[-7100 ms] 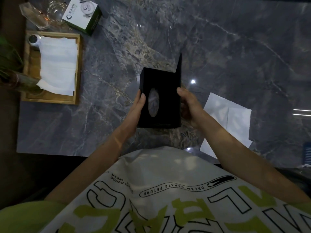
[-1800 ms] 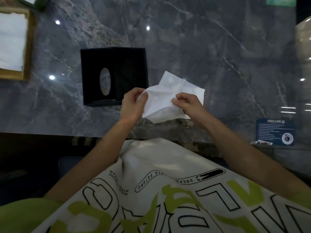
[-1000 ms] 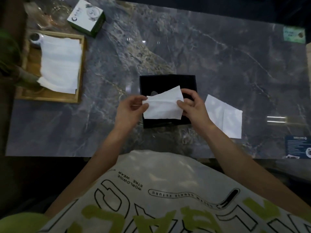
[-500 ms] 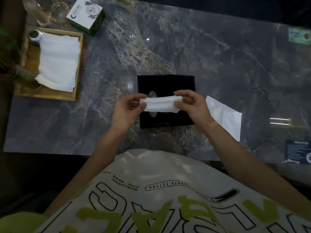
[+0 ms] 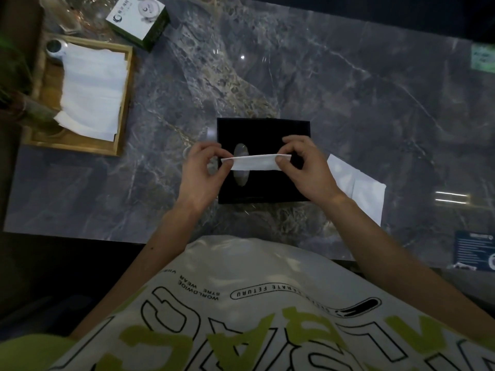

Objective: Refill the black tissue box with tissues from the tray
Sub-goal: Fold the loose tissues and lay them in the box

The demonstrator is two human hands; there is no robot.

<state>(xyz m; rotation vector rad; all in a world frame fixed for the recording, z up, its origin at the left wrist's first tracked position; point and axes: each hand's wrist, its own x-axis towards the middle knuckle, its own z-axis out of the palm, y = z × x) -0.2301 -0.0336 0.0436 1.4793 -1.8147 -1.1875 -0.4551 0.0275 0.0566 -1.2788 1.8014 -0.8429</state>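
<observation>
While the black tissue box [image 5: 263, 132] lies flat on the grey marble table [image 5: 348, 89] with its oval opening [image 5: 241, 178] facing up, a folded white tissue [image 5: 254, 162] is held over it as a narrow strip that crosses the opening. The left hand [image 5: 203, 170] pinches the strip's left end between thumb and curled fingers. The right hand [image 5: 305, 170] pinches the right end the same way, so the tissue spans the gap between the two grips. Whether the strip touches the box cannot be told. Just right of the box, partly hidden behind the right wrist, a loose tissue [image 5: 359, 188] lies on the table. Well to the left, the wooden tray [image 5: 72, 146] holds a stack of tissues [image 5: 93, 89], and a green-and-white carton [image 5: 138, 18] stands just beyond it.
</observation>
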